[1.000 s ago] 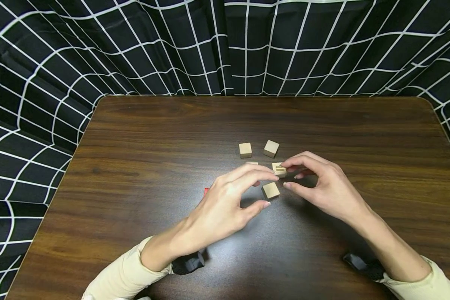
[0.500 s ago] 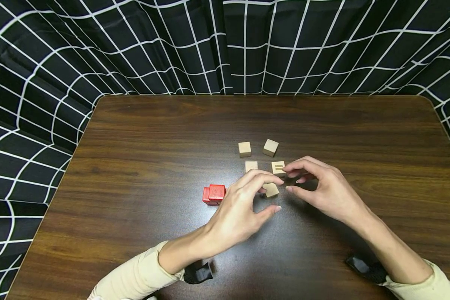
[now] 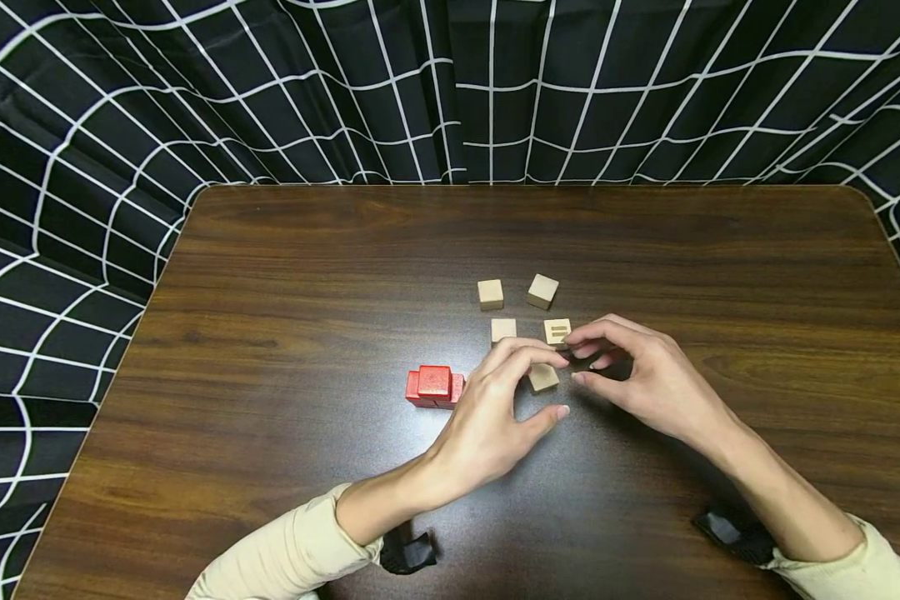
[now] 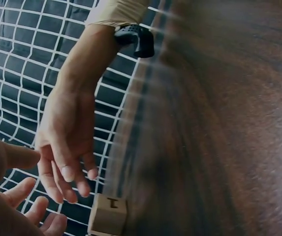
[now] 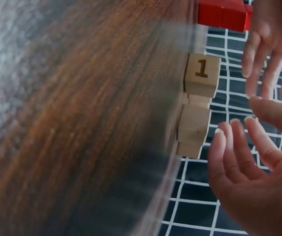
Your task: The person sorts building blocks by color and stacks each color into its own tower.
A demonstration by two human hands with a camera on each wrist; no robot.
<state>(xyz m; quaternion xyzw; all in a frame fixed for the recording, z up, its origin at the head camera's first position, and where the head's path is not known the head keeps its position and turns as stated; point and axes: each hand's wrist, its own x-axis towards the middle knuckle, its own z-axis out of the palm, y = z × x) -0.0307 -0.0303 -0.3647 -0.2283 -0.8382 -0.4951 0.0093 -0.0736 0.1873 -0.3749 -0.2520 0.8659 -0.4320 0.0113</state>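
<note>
My left hand (image 3: pixel 491 417) hovers over the near light wooden cube (image 3: pixel 543 379), fingers spread in a loose bend, holding nothing. The thumb and fingertips stand apart. Facing it, my right hand (image 3: pixel 645 375) is loosely curved too. Its index fingertip lies at the corner of a wooden cube with an equals sign (image 3: pixel 557 331) on top; I cannot tell whether they touch. In the right wrist view the side of a cube marked 1 (image 5: pixel 202 71) shows, with a plain cube (image 5: pixel 194 123) lower in that view. My left fingers partly cover another cube (image 3: pixel 503 328).
Red blocks (image 3: pixel 435 383) stand left of my left hand, one of them on top of others, partly hidden by the hand. Two plain cubes (image 3: pixel 491 294) (image 3: pixel 543 292) lie farther back. The brown wooden table (image 3: pixel 307 275) meets a black curtain with white grid lines (image 3: pixel 390 92).
My left hand has moved right and toward me, uncovering the red blocks and a wooden cube. My right hand has drawn back slightly from the equals-sign cube, whose top is now more visible.
</note>
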